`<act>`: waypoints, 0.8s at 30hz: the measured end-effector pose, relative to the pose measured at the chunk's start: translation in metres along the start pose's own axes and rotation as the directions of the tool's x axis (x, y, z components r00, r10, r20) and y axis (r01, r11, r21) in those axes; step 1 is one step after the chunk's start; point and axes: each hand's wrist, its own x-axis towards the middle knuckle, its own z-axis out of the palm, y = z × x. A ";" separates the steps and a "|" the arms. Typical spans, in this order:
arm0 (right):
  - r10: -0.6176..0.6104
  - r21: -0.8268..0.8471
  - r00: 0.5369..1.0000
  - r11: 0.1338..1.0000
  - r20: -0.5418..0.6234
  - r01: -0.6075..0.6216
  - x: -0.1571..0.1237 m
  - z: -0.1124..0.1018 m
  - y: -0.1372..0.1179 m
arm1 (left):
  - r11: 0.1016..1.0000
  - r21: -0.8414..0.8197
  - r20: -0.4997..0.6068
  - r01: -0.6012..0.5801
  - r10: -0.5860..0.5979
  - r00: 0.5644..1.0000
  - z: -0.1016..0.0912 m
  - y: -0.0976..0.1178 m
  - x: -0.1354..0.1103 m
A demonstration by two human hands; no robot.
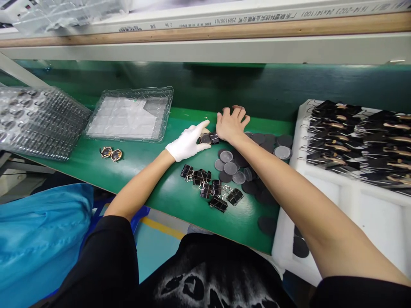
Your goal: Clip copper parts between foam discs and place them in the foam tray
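Note:
My left hand (190,141), in a white glove, grips a dark round piece (204,138) between thumb and fingers. A black binder clip (214,138) sits at the right side of that piece. Just to the right, my bare right hand (231,124) is spread with its fingers pointing away from me; its palm side is hidden. Dark discs (266,141) lie around and under the right forearm, and paler clear discs (230,168) lie on top of some. Nearer to me is a loose group of black binder clips (205,188) with silver handles.
Round amber-lensed glasses (111,153) lie on the green table (167,175). A clear plastic tray (162,124) stands behind them, with stacked clear trays (41,124) at far left. On the right, a white foam tray (346,184) holds rows of dark-framed items (340,132). A shelf beam (205,49) crosses behind.

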 end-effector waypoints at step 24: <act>0.113 0.199 0.988 0.976 -0.104 -0.091 -0.014 -0.050 -0.018 | 0.967 0.225 -0.069 0.121 -0.108 0.992 -0.007 0.016 -0.001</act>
